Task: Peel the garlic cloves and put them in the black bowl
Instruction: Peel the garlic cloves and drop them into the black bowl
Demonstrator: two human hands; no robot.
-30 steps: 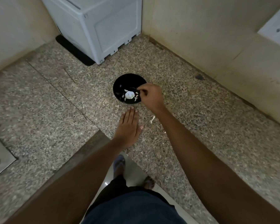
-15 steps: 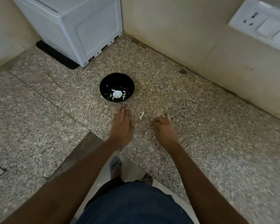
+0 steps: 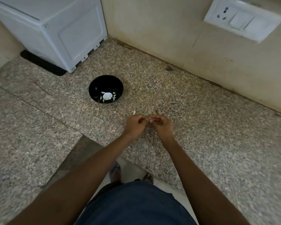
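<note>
With your left hand and right hand both curled and pinching the small clove between their fingertips, peel away from yourself, keeping it low so it drops easily into the bowl at eleven o'clock.

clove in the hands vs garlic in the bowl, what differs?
The clove is pinched between the left hand and right hand above the counter; the garlic lies loose in the black bowl. The clove is a small, mostly hidden sliver; the garlic shows a white bulb ringed by pale pieces. Both are pale.
</note>
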